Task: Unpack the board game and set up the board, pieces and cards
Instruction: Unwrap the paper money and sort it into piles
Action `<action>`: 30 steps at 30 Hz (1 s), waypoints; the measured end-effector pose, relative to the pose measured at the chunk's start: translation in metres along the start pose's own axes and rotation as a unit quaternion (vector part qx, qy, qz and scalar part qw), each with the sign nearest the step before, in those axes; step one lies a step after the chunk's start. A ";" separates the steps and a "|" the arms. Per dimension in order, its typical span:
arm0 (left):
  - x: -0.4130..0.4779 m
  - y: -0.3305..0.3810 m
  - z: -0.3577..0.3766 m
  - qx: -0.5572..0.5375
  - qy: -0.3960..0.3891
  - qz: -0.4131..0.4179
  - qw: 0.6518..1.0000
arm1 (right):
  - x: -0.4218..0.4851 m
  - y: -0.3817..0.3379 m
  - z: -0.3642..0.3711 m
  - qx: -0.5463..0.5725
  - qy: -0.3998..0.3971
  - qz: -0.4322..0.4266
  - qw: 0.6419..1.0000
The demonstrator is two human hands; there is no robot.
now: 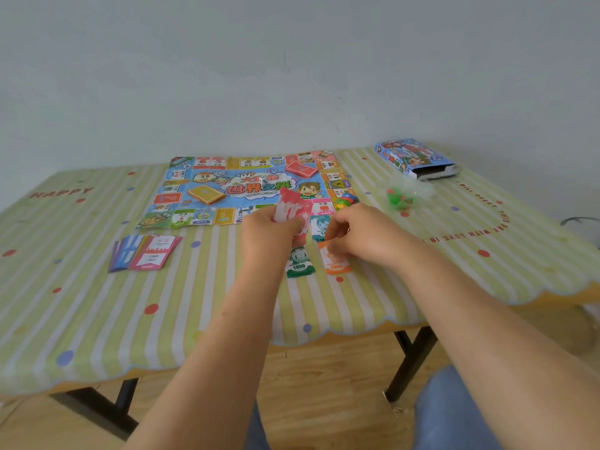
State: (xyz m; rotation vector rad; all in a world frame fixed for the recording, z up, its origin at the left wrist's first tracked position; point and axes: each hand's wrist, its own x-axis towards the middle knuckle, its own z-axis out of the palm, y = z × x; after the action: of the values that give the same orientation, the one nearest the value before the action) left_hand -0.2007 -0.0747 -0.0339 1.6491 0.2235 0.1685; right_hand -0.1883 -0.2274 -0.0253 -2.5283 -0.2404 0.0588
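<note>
Spillage threatens the red banknotes (293,206) gripped by the left hand (269,232) if the right hand (360,232), fingers (334,237) pinching an orange banknote (336,263), jostles them.

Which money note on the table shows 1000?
The green paper note, lying below the left hand gripping red-and-white paper notes; the orange paper note beside it is pinched by the right hand.

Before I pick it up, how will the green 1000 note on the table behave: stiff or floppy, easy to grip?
Probably floppy: the green note looks like thin paper and its lower edge lies wavy. Likely light, so a push may skate it across the smooth-looking tablecloth. Lying flat, it may be hard to pinch; lifting that wavy edge seems easiest.
</note>
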 end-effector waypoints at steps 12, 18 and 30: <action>0.004 -0.003 0.001 -0.012 -0.025 -0.004 1.000 | 0.002 0.007 -0.001 0.036 0.106 -0.019 0.993; 0.002 0.002 0.007 -0.019 -0.076 0.001 0.997 | 0.001 0.006 -0.015 0.187 0.133 -0.020 0.973; -0.007 0.008 0.021 0.008 -0.168 0.027 0.985 | -0.003 0.012 -0.023 0.275 0.108 -0.026 0.955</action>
State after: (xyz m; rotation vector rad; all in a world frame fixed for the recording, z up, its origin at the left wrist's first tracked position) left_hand -0.2022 -0.0975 -0.0275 1.6722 -0.0762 -0.0717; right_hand -0.1875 -0.2504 -0.0131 -1.9529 -0.1724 -0.1525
